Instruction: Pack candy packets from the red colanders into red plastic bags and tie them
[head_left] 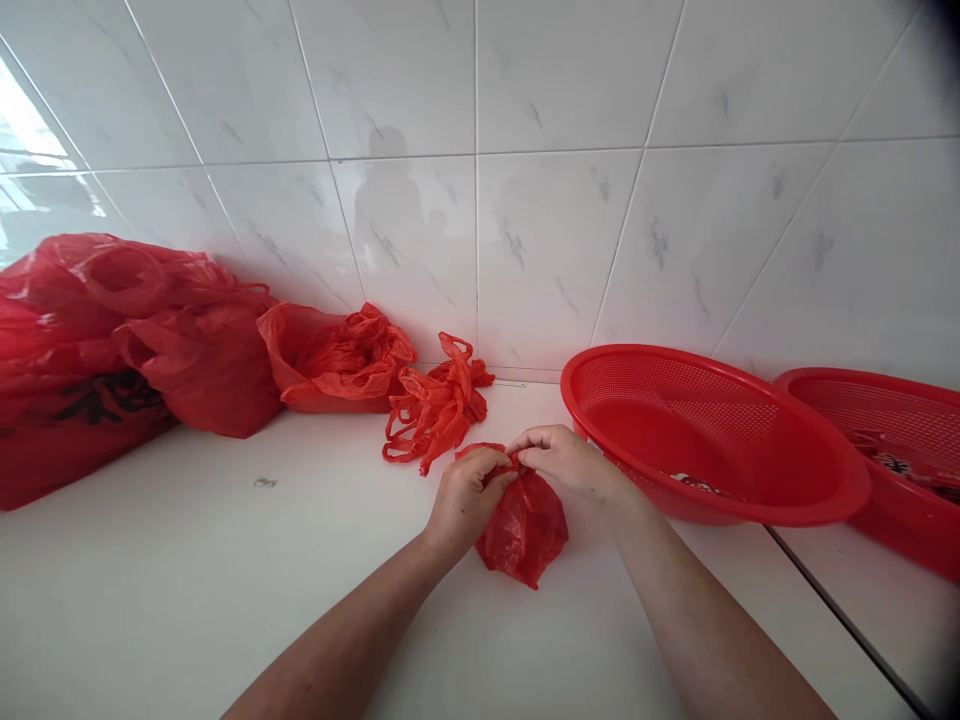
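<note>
A small red plastic bag [523,530] lies on the white counter [225,580] in front of me. My left hand [466,496] and my right hand [564,462] meet at its top, both with fingers pinched on the bag's gathered mouth. The bag's body bulges below my hands. A loose bundle of crumpled red bags [435,405] lies just behind it, near the wall.
An open red bag [334,360] and a big pile of red bags [105,350] fill the back left. A red mesh basket [712,440] stands tilted at my right, with a second red basket [885,440] behind it. A white tiled wall [525,200] backs the counter.
</note>
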